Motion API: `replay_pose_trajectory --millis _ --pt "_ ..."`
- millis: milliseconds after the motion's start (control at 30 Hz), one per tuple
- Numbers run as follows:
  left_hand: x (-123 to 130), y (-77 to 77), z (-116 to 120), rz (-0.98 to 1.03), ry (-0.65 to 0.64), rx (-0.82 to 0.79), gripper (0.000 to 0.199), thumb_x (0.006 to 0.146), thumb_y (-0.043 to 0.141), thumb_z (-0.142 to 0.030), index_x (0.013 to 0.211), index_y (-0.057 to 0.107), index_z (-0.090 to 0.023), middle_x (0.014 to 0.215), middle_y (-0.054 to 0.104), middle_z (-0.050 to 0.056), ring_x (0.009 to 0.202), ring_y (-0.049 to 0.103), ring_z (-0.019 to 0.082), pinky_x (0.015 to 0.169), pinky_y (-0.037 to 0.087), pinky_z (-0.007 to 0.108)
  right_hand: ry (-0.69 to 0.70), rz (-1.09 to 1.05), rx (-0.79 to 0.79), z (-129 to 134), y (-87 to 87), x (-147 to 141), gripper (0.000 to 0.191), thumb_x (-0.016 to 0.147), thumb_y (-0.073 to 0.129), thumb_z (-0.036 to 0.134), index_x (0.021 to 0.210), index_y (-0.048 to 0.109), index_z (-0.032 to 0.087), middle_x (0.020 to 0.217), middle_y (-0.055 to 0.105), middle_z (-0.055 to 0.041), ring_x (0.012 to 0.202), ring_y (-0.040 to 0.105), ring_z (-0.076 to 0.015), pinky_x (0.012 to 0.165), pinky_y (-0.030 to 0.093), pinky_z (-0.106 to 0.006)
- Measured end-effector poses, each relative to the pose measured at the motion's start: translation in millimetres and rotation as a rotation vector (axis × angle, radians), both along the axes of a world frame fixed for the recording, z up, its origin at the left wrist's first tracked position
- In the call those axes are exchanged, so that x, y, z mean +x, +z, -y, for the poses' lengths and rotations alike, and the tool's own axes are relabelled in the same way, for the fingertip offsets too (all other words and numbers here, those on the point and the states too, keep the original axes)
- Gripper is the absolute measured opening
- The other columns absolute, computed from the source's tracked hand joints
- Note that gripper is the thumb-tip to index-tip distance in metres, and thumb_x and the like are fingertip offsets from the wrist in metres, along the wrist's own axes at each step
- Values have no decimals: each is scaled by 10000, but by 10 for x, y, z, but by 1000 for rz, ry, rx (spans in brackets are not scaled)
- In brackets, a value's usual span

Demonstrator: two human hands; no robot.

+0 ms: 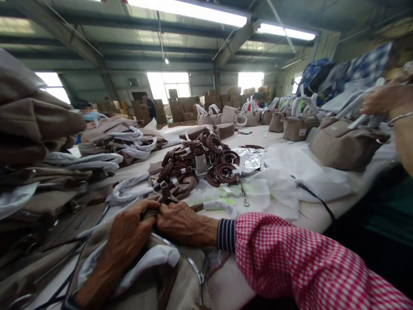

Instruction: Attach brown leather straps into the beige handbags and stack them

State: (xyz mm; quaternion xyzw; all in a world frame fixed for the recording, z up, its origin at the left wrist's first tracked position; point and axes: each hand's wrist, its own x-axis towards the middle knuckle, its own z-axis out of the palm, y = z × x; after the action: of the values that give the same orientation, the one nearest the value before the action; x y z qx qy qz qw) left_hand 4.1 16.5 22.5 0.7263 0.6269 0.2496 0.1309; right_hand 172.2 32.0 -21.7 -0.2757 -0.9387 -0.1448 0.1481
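An open taupe bag (190,282) with a silver zipper lies at the bottom centre, white wrapping on its handle. Both hands meet at the bag's upper edge. My left hand (129,237) pinches the fabric there between thumb and fingers. Right beside it, my right hand (182,221) is closed on the same edge, near a brown tab with a metal ring. What lies inside the fingers is mostly hidden. Just beyond the hands is a pile of coiled brown straps (180,161) with metal clips.
Stacked taupe bags (64,202) fill the left side. Finished-looking bags (345,142) with wrapped handles stand at right, where another person's hand (383,97) holds a handle. White sheets (300,172) and a black cord lie on the table. Boxes and people are farther back.
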Motion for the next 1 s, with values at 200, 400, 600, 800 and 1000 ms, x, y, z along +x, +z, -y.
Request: replay_pose_trajectory --millis 200,400,600,800,1000 --pt "-150 82 -76 104 -101 -129 486 677 551 -363 1053 803 -188 969 820 54 954 740 320 842 558 385 -15 54 -12 -70 -7 -111 241 1041 464 110 926 675 85 861 696 -146 660 669 -206 503 501 -290" --pt "-100 52 -7 52 21 4 503 681 517 -357 1059 817 -214 1126 811 78 1136 708 353 1015 521 451 -48 32 -60 -94 16 -168 251 1029 470 102 917 694 93 861 720 -150 684 693 -215 522 509 -288" --pt "-101 32 18 92 -1 38 509 706 482 -329 1070 809 -190 1208 790 98 1197 692 335 1080 496 452 -233 -15 -218 -164 -31 -292 215 1024 507 168 990 711 109 930 763 -164 817 744 -239 653 565 -307" --pt "-172 -77 25 87 -47 138 456 767 492 -266 1096 806 -225 1202 793 58 1150 705 310 1045 516 446 -334 -60 -220 -46 19 -237 240 1008 506 191 1170 653 91 1043 756 -166 907 749 -257 713 574 -322" --pt "-140 -48 125 0 -91 203 403 816 500 -154 1091 792 -191 1200 779 74 1140 698 292 1044 519 435 -330 -81 -277 27 130 -183 275 1015 471 177 1226 622 84 1081 752 -186 930 741 -280 756 556 -352"
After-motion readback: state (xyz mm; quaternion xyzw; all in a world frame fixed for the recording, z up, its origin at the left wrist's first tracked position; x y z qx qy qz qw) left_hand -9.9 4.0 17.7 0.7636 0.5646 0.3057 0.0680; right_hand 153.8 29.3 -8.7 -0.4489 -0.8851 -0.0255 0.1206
